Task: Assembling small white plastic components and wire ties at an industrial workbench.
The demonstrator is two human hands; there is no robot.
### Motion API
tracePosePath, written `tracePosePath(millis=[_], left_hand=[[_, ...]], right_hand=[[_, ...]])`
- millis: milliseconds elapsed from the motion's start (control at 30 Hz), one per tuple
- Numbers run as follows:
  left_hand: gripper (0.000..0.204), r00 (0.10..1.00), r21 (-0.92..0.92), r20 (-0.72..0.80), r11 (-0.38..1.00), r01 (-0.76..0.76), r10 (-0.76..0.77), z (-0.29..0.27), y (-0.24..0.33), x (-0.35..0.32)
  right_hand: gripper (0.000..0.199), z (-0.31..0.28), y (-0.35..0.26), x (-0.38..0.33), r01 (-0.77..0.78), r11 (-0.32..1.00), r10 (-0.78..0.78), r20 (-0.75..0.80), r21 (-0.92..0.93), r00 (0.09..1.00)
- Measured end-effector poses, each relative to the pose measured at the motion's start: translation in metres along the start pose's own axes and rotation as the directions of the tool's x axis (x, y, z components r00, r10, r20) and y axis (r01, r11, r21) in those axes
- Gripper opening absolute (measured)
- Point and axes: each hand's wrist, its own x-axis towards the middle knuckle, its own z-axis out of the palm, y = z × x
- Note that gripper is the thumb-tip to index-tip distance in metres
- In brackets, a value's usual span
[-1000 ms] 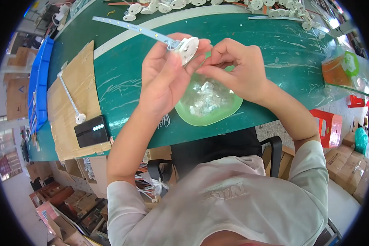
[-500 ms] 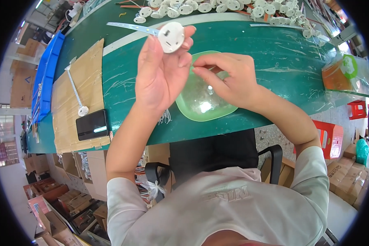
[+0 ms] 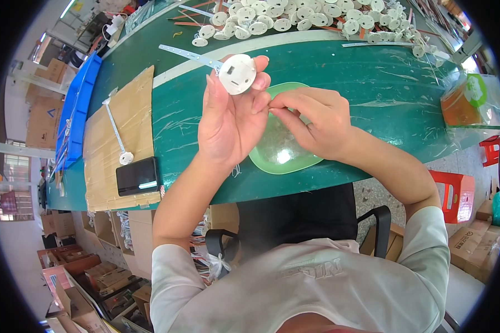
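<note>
My left hand (image 3: 230, 119) is raised over the green table (image 3: 372, 77) and holds a round white plastic disc (image 3: 238, 74) at its fingertips; a thin white strip (image 3: 189, 54) sticks out from the disc to the far left. My right hand (image 3: 311, 119) is beside it, fingers pinched together at the left hand's fingertips; whether something small is between them I cannot tell. Both hands hover above a pale green shallow dish (image 3: 278, 155) near the table's front edge.
Several white discs (image 3: 294, 16) lie heaped at the table's far side. A cardboard sheet (image 3: 119, 139) on the left carries a white disc with strip (image 3: 122, 150) and a black phone (image 3: 138, 176). A blue bin (image 3: 75, 111) is far left, an orange-green bag (image 3: 466, 100) right.
My left hand has lifted the disc toward me and turned it flat-face up. My right hand rose out of the green dish and pinches at the left fingertips.
</note>
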Motion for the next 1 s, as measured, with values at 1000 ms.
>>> tracePosePath(millis=[1000], left_hand=[[0.054, 0.993, 0.22, -0.067, 0.969, 0.109, -0.097, -0.001, -0.011, -0.009]], right_hand=[[0.017, -0.022, 0.001, 0.01, 0.172, 0.984, -0.175, -0.09, -0.035, 0.98]])
